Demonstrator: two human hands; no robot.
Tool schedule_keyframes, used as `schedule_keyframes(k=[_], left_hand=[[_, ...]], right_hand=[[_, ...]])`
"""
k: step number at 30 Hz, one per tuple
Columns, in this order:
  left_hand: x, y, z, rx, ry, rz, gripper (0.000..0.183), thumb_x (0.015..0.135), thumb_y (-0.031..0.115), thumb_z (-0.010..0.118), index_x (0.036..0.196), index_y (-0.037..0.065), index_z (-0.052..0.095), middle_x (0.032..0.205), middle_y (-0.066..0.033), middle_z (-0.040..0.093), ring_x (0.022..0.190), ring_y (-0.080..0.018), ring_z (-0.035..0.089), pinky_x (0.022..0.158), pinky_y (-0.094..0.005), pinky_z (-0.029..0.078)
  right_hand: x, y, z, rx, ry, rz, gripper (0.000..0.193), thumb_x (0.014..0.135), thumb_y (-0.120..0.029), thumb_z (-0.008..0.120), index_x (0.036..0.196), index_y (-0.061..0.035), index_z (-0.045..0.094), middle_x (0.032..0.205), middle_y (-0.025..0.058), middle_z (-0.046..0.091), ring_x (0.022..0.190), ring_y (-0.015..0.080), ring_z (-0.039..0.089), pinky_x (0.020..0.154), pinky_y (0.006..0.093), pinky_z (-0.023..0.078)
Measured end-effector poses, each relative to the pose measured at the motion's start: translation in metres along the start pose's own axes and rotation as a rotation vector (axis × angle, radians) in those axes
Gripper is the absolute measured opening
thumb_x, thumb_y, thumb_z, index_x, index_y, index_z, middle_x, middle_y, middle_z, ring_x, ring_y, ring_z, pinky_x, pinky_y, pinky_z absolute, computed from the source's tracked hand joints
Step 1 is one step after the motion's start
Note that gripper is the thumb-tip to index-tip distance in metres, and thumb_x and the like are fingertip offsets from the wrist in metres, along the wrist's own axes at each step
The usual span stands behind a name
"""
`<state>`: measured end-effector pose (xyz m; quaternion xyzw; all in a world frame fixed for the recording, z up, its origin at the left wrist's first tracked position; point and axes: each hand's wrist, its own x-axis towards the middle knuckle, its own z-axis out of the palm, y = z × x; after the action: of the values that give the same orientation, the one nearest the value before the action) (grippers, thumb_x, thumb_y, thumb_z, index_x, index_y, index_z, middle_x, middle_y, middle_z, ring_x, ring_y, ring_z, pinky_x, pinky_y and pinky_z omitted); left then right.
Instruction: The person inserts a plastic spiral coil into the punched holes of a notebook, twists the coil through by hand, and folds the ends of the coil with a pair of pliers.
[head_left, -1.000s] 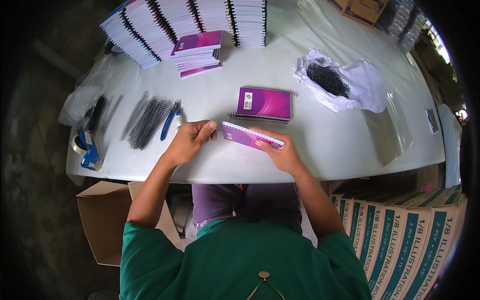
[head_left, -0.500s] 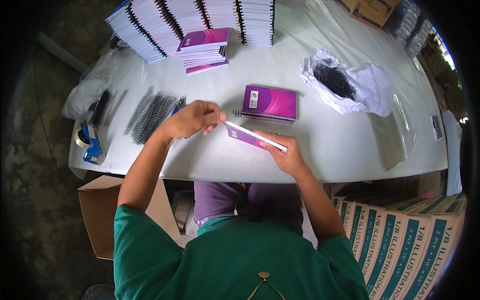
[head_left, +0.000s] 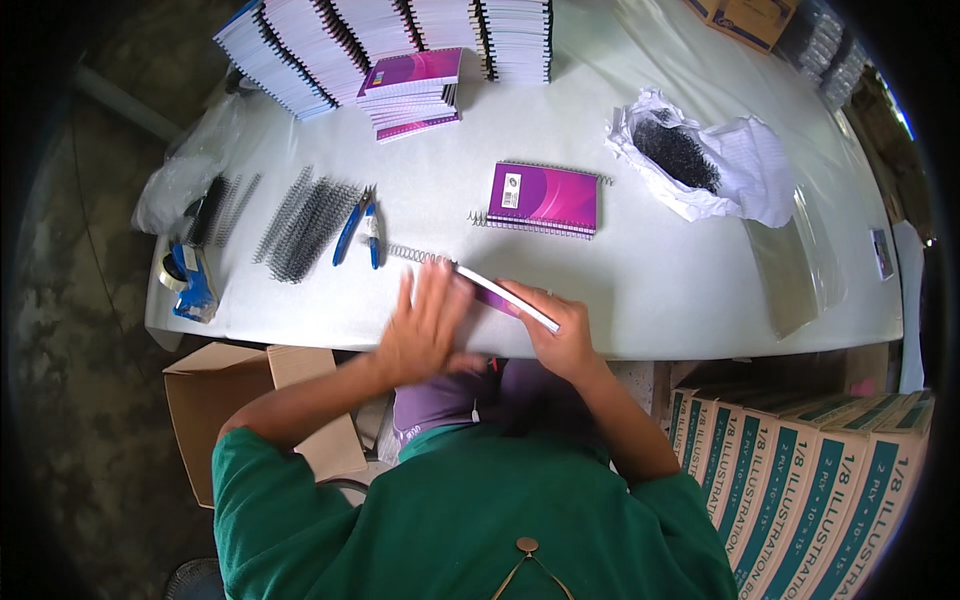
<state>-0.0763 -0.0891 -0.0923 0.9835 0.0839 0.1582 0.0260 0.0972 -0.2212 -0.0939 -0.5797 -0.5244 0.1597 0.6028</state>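
A thin purple notebook (head_left: 512,298) is tilted with its white page edge up, gripped by my right hand (head_left: 560,335) at the near right end. At its far left end a dark wire spiral coil (head_left: 412,253) sticks out to the left. My left hand (head_left: 428,318), slightly blurred, has its fingers stretched out beside the notebook and just below the coil. Beyond them lies a purple notebook (head_left: 545,198) with coils along its edges. Blue-handled pliers (head_left: 348,232) and a second blue-handled tool (head_left: 373,238) rest to the left.
Loose spiral coils (head_left: 312,228) lie at left, by a tape dispenser (head_left: 194,285). Tall stacks of bound notebooks (head_left: 400,30) and a smaller purple stack (head_left: 412,90) stand at the back. Crumpled white paper (head_left: 755,165) holds black coils at right. Cartons (head_left: 800,480) stand below the table.
My left hand has come down toward me, its curled fingers spreading out. The coil and the blue-handled tools now show. My right hand has shifted slightly nearer with the notebook.
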Motion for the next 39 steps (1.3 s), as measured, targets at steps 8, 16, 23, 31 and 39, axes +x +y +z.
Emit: schedule_keyframes(k=[8, 16, 23, 31, 39], left_hand=[[-0.030, -0.022, 0.040, -0.090, 0.100, -0.256, 0.116, 0.071, 0.081, 0.035, 0.139, -0.009, 0.009, 0.144, -0.0337, 0.004, 0.133, -0.0524, -0.004, 0.096, -0.0686, -0.011], [-0.001, -0.012, 0.018, 0.166, 0.468, -0.193, 0.094, 0.078, 0.071, 0.044, 0.130, -0.006, 0.035, 0.129, -0.0368, 0.032, 0.129, -0.0527, 0.017, 0.092, -0.0708, 0.023], [0.027, -0.009, -0.024, 0.235, 0.590, -0.029, 0.118, 0.073, 0.077, 0.042, 0.134, -0.018, 0.010, 0.141, -0.0382, 0.001, 0.129, -0.0569, 0.006, 0.102, -0.0631, 0.008], [0.029, -0.006, -0.016, 0.203, 0.582, -0.034, 0.116, 0.071, 0.078, 0.040, 0.136, -0.014, 0.013, 0.141, -0.0371, 0.011, 0.127, -0.0589, 0.010, 0.102, -0.0632, 0.005], [-0.002, 0.005, 0.021, 0.158, 0.400, 0.128, 0.124, 0.066, 0.081, 0.043, 0.134, -0.017, 0.009, 0.136, -0.0420, 0.016, 0.121, -0.0656, 0.014, 0.092, -0.0746, 0.002]], right_hand=[[-0.010, -0.005, 0.023, -0.022, -0.038, -0.161, 0.050, 0.071, 0.014, 0.053, 0.116, -0.0060, 0.059, 0.110, 0.0128, 0.063, 0.088, 0.0270, 0.064, 0.074, 0.0330, 0.051], [-0.019, -0.006, 0.030, -0.072, -0.053, -0.166, 0.048, 0.071, 0.013, 0.054, 0.116, -0.0043, 0.059, 0.109, 0.0133, 0.063, 0.090, 0.0284, 0.064, 0.077, 0.0340, 0.052], [-0.018, -0.009, 0.030, -0.095, -0.115, -0.234, 0.046, 0.070, 0.011, 0.057, 0.114, -0.0022, 0.059, 0.111, 0.0126, 0.062, 0.097, 0.0255, 0.063, 0.082, 0.0351, 0.051], [-0.011, -0.002, 0.030, -0.031, -0.001, -0.117, 0.046, 0.071, 0.009, 0.058, 0.115, -0.0044, 0.059, 0.109, 0.0138, 0.063, 0.090, 0.0290, 0.064, 0.076, 0.0350, 0.052], [-0.018, -0.002, 0.032, -0.049, -0.014, -0.036, 0.037, 0.077, 0.003, 0.061, 0.113, -0.0070, 0.060, 0.099, 0.0122, 0.065, 0.082, 0.0283, 0.065, 0.070, 0.0339, 0.051]])
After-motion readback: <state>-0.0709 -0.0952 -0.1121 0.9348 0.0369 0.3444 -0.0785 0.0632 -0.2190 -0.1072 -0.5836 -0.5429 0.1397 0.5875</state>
